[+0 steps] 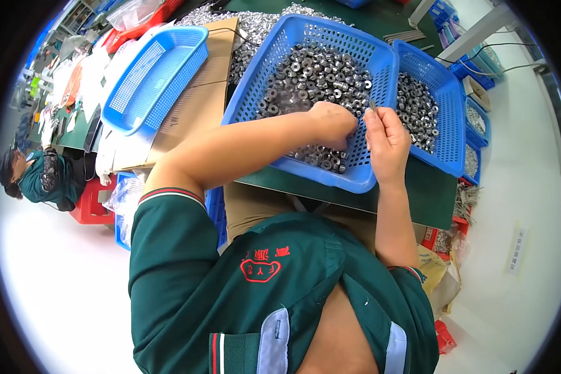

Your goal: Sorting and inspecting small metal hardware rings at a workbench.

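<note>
The right grip pinches a thin piece at its fingertips; just left of it, the left grip is curled, whether around anything I cannot tell, over metal rings in a blue basket.

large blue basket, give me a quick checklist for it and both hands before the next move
1. Large blue basket on the green table: ok, it sits upright there.
2. Metal parts in it: ok, many short, mostly ring-shaped pieces lie loose inside.
3. Right hand grip: ok, a thin piece is pinched between thumb and fingers.
4. Left hand holding a part: cannot tell, the fingers curl out of sight above the parts.
5. Second blue basket stocked: ok, it stands to the right with similar pieces inside.
</note>
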`<state>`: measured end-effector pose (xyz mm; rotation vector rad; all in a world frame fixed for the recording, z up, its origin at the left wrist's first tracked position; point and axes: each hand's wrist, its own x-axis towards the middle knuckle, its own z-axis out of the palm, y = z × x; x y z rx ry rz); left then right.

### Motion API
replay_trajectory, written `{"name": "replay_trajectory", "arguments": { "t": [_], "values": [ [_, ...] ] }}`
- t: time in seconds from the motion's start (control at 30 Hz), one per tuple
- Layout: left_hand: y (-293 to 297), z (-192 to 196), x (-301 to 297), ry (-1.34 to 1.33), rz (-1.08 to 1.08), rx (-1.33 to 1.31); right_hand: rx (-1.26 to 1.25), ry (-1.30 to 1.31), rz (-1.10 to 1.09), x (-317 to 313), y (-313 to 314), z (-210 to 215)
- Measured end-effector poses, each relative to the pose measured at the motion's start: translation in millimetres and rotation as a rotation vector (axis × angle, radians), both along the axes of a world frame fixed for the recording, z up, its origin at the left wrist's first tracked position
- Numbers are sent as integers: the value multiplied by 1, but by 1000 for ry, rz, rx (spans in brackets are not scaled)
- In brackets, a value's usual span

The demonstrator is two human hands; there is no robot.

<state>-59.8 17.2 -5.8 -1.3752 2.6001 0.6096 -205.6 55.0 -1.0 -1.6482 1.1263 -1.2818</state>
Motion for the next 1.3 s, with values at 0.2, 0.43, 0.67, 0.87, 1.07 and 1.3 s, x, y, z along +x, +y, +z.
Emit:
{"name": "replay_trajectory", "arguments": {
  "t": [0.2,0.43,0.67,0.87,1.07,1.3],
  "values": [
    [-7,2,16,49,57,3,-15,20,-8,0,0,4],
    [-18,14,45,762,347,422,-21,49,-1,2,4,3],
    [-11,4,34,421,-66,244,-43,53,-23,-1,1,1],
    [2,-10,26,106,-266,288,-33,62,-8,2,1,3],
    [1,-5,24,55,-115,482,-24,72,-15,1,3,6],
    [12,-3,20,128,-274,151,-29,86,-14,1,3,7]
  ]
}}
